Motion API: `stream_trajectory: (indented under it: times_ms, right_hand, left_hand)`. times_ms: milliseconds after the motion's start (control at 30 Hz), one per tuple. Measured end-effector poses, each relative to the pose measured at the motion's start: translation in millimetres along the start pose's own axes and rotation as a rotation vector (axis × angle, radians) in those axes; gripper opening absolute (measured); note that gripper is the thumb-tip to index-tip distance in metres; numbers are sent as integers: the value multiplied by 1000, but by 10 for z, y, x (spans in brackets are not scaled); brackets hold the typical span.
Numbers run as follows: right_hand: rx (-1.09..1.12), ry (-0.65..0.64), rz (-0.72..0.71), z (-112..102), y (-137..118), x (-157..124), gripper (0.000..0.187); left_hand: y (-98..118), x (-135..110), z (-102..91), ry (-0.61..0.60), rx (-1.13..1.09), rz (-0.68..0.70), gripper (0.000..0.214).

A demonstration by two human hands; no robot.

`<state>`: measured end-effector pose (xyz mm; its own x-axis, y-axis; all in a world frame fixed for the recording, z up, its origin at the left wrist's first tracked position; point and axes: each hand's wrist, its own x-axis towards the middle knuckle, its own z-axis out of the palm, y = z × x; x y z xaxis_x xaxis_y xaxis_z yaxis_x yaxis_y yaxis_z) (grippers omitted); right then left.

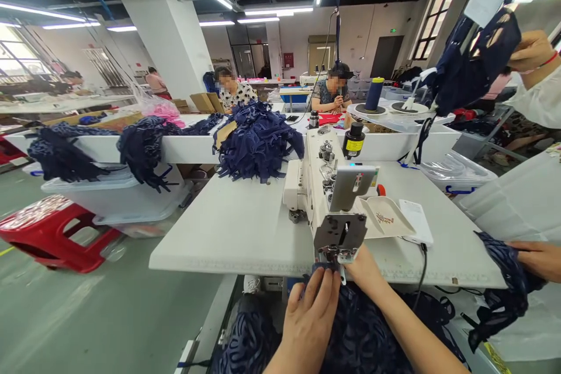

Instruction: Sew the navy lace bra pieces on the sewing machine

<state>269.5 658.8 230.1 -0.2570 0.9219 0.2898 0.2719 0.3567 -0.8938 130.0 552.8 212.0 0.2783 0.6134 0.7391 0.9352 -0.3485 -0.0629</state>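
Observation:
My left hand (312,314) lies flat, fingers stretched out, on dark navy lace fabric (363,336) that hangs off the table's near edge into my lap. My right hand (364,272) rests on the same fabric just right of the presser foot (338,254) of the white sewing machine (326,187). Its fingertips are tucked at the foot and hidden. The fabric's edge sits under the foot, between both hands.
The white sewing table (245,228) carries a heap of navy pieces (258,140) at the back. A co-worker in white at right holds navy fabric high (477,64) and low (511,280). A red stool (52,234) and clear bins (114,198) stand left. Other people sit behind.

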Motion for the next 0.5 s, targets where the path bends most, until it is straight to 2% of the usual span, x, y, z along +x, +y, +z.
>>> stream_trajectory:
  times_ms: [167,367,500]
  right_hand:
    - [-23,13,-30,21,-41,12,35]
    - [-43,-3,-34,28,-13,20,41]
    - [-40,-7,0,29,-13,20,39]
  left_hand:
    - [30,9,0,-3,-2,-47,40]
    - [50,36,-12,-28,47,-28,40]
    - [54,62,-5,2,85,-10,40]
